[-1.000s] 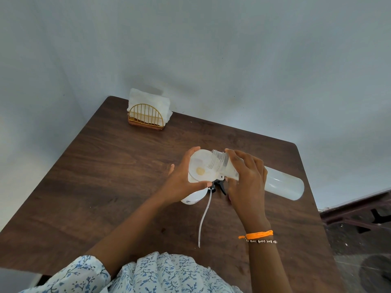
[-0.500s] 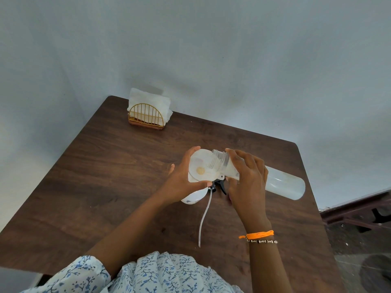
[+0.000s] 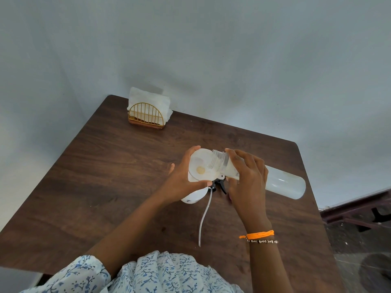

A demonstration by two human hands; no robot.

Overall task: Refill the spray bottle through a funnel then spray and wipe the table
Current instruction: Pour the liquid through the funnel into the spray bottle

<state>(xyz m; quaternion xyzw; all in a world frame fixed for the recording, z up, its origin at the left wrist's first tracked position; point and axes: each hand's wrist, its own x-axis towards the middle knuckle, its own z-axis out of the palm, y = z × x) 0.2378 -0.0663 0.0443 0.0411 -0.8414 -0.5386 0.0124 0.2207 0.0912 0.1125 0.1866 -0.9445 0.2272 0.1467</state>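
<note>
Here, mid-frame, the left hand (image 3: 182,182) curls its fingers round a white funnel (image 3: 201,166) seated on a white spray bottle (image 3: 193,196). The right hand (image 3: 246,182) grips a frosted, translucent refill bottle (image 3: 283,183), tipped sideways with its threaded mouth over the funnel. The black trigger head (image 3: 219,183) and its tube (image 3: 204,216) lie just below on the dark wood surface (image 3: 105,176). A napkin holder (image 3: 147,115) stands upper left, near the far edge; bare wood spreads left.
</note>
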